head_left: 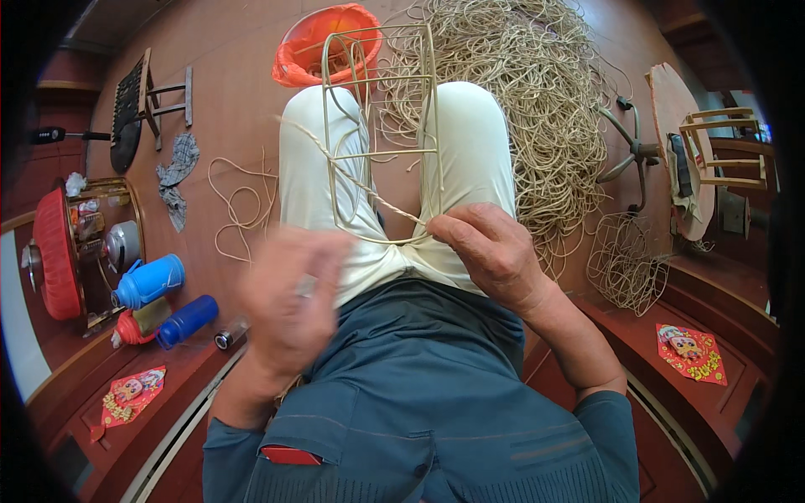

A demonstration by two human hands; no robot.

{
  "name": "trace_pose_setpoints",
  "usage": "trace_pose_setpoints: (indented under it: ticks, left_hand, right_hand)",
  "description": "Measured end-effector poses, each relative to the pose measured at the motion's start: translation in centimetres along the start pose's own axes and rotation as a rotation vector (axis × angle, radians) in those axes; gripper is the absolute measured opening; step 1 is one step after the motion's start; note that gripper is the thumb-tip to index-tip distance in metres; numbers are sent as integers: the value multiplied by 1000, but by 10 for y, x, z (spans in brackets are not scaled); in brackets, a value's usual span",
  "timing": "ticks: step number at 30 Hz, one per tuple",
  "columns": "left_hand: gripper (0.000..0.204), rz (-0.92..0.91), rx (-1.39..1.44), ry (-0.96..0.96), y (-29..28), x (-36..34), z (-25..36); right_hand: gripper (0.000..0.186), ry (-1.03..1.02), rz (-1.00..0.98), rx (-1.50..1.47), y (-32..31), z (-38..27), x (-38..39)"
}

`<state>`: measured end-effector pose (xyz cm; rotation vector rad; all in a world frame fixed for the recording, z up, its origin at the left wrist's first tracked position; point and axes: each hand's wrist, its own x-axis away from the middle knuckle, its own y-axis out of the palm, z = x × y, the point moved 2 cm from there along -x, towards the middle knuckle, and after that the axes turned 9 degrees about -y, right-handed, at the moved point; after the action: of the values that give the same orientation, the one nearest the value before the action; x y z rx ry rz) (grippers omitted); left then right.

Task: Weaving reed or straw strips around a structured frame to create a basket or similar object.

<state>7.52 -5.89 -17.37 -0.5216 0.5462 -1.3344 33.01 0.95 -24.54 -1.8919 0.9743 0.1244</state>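
A brass-coloured wire frame (433, 117) of bent rods stands between my knees, its lower end by my lap. My right hand (490, 251) is closed, thumb and forefinger pinching a pale twisted cord (386, 204) beside the frame's lower right corner. From that pinch the cord slants up and left across the frame, its far end loose over my left thigh. My left hand (293, 293) is over my lap, left of the frame, smeared by motion. Whether its fingers hold anything is unclear.
A big heap of tan cord (537, 101) covers the floor ahead right, near an orange-lined bucket (289, 54). Loose cord (239, 205) and a grey cloth (176, 176) lie left. Blue flasks (151, 281) are at the near left. A round board (671, 151) stands right.
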Motion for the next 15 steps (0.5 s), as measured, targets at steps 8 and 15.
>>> trace_pose_setpoints:
  ticks: [8,15]
  left_hand:
    - [27,-415,1261,-755,90,46,-28]
    - [43,-453,1512,-830,96,45,-34]
  right_hand:
    - [36,36,-46,-40,-4,1,-1]
    - [35,69,-63,-75,-4,0,-2]
